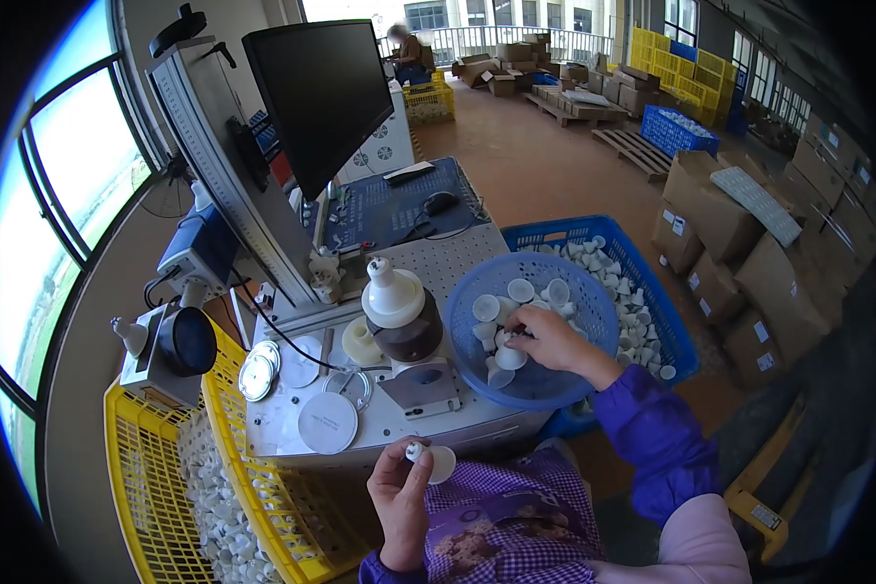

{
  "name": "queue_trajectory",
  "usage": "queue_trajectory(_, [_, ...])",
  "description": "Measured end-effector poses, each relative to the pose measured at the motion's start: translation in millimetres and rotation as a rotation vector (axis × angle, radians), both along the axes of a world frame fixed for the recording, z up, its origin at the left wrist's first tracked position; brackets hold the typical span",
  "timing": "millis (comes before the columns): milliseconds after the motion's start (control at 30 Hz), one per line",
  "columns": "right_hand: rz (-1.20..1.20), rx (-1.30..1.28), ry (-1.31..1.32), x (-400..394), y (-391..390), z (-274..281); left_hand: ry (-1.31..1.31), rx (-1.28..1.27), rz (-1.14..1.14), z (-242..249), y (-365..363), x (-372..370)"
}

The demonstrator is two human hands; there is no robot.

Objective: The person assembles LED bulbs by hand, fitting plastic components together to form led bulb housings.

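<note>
Sorting white plastic caps at a machine desk [477, 258].
Left hand [399, 487] closed around one white cap [436, 462], near, below the desk edge; right hand [545, 341] reaching into the blue basket [555, 389], fingers pinching another cap [509, 356]. Probably midway: yellow crate [165, 487] at left partly filled, blue crate [652, 292] at right still well stocked.

the round blue basket [555, 389] at 3 o'clock is perforated plastic, and the white caps [508, 357] in it look smooth and matt. the counter [399, 414] is pale painted metal; at 7 o'clock, the yellow crate [146, 457] is slotted plastic.
</note>
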State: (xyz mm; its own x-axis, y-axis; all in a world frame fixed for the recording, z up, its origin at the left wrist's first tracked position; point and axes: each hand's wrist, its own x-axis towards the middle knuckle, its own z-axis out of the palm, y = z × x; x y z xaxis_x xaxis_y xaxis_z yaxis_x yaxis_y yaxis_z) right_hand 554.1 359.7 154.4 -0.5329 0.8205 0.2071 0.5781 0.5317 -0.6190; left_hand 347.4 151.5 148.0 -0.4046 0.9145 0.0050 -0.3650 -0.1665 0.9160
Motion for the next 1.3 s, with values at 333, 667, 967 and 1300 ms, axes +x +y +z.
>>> queue_trajectory(333, [0.18, -0.413, 0.535, -4, -58, 31, -0.082, -0.015, -0.307, 11, 34, 33])
queue_trajectory(667, [0.238, -0.23, 0.759, -11, -66, 29, 0.003, 0.032, -0.319, 36, 45, 30])
queue_trajectory(967, [0.034, -0.084, 0.854, -35, -40, 78, 1.079, 0.209, 0.374, 131, 126, -39])
queue_trajectory(1300, [0.108, 0.276, 0.649, -107, -11, 117, 0.818, 0.209, 0.274, 142, 96, -66])
